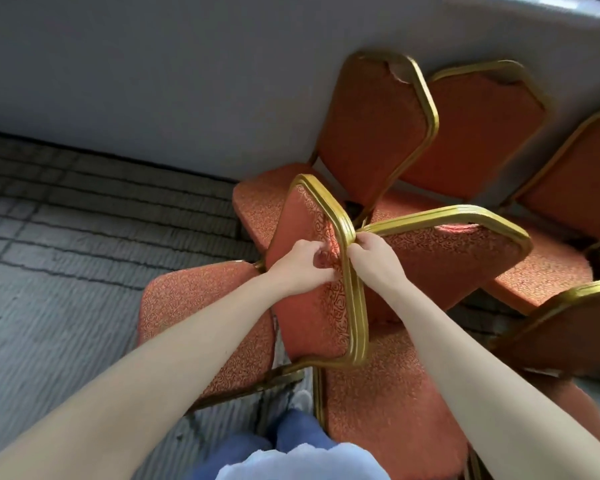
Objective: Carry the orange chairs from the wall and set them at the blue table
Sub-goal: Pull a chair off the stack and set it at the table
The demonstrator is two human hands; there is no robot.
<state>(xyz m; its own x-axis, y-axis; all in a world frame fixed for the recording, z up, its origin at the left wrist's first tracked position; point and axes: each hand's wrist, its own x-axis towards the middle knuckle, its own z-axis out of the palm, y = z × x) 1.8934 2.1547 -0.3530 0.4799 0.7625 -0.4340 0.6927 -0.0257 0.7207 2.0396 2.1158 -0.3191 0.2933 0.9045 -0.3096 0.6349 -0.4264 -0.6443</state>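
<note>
Two orange chairs with gold metal frames stand just in front of me, their backrests meeting in a V. My left hand (300,268) grips the backrest of the left chair (312,306) near its gold edge. My right hand (373,259) grips the top frame corner of the right chair (440,258). The left chair's seat (201,317) faces left and the right chair's seat (388,407) lies below my right forearm. Several more orange chairs (371,129) stand along the white wall (153,81). The blue table is not in view.
Grey patterned carpet (66,271) covers the floor to the left. Another chair backrest (568,330) juts in at the right edge. My legs in blue trousers and a pale shoe (302,400) stand between the two held chairs.
</note>
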